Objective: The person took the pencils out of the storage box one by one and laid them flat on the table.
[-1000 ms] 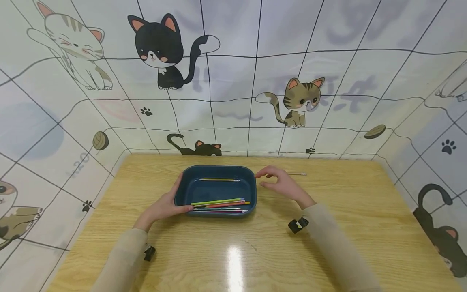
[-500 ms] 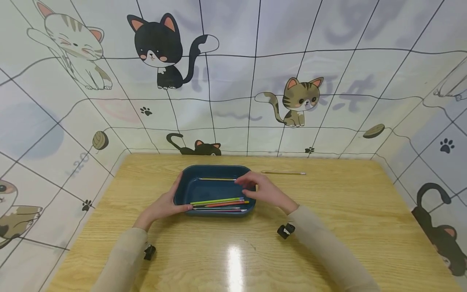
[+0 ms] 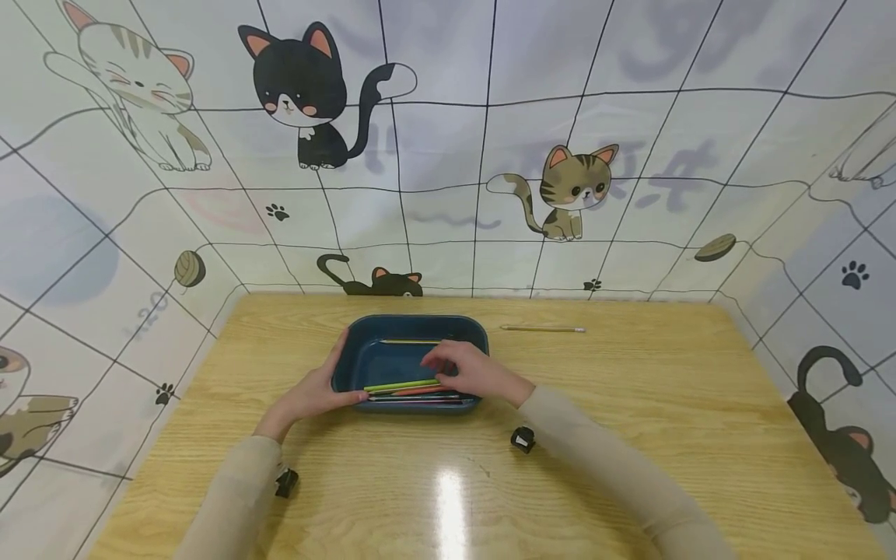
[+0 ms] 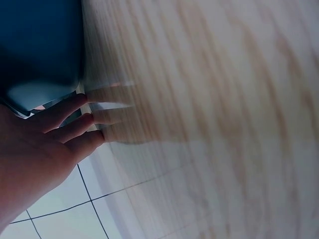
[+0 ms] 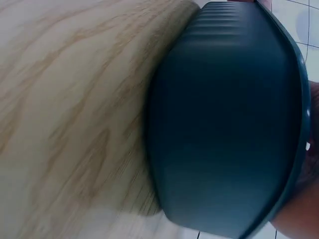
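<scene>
Left hand rests with relaxed fingers against the left wall of the blue tray, thumb on the near rim; it should brace firmly. Right hand curls over the coloured pencils inside; whether it pinches one cannot be told; best to lift one pencil cleanly.

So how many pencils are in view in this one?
6 at least: one on the table behind the tray; one at the tray's far wall; about four bunched at its near wall, under the right hand, which may hide more.

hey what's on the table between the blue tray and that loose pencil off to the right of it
Nothing: in the head view only bare wooden table shows between the blue tray and the loose pencil.
</scene>
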